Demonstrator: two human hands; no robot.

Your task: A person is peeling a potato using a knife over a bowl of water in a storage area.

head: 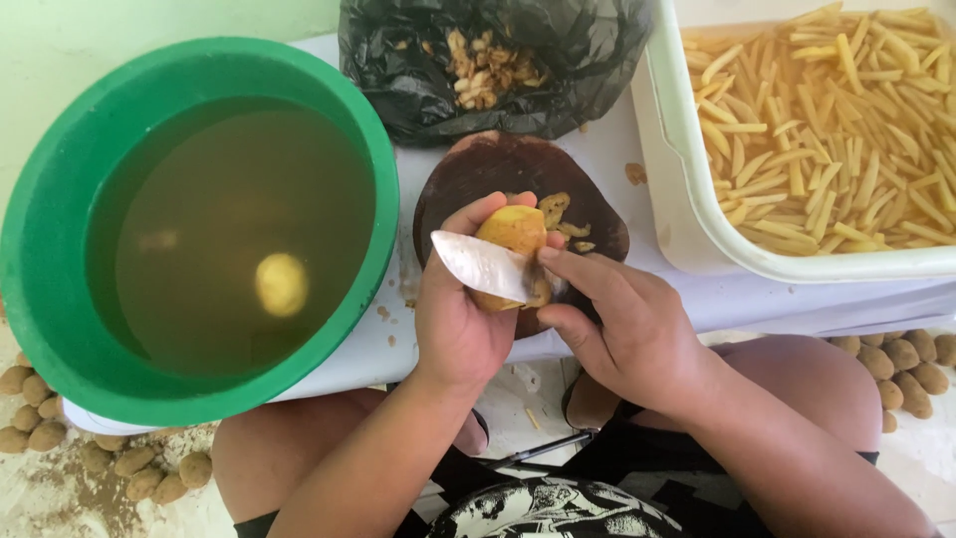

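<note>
Both hands are working closest to the lens, meeting just in front of the dark round board (498, 164). Taking that board as the landmark and going left to right: far to its left, unpeeled potatoes (30, 413) are lying on the floor, below the basin. Just left of the board, a green basin (60, 179) is sitting on the white surface (368, 349), filled with cloudy water in which one peeled potato (282, 284) is floating. At the board's near edge, the left hand (458, 319) is closing its fingers around a half-peeled potato (513, 231), gripping it from below and behind. The right hand (627, 329) is clamping the handle of a knife (485, 266), thumb pressing near the blade, and the blade is lying flat across the potato. Peel scraps are lying on the board right behind the potato. Behind the board, a black bag (588, 60) is gaping open with peelings inside. Right of the board, a white tub (687, 189) is holding a heap of cut potato sticks (836, 130). Below that tub, more unpeeled potatoes (901, 359) are lying on the floor.
</note>
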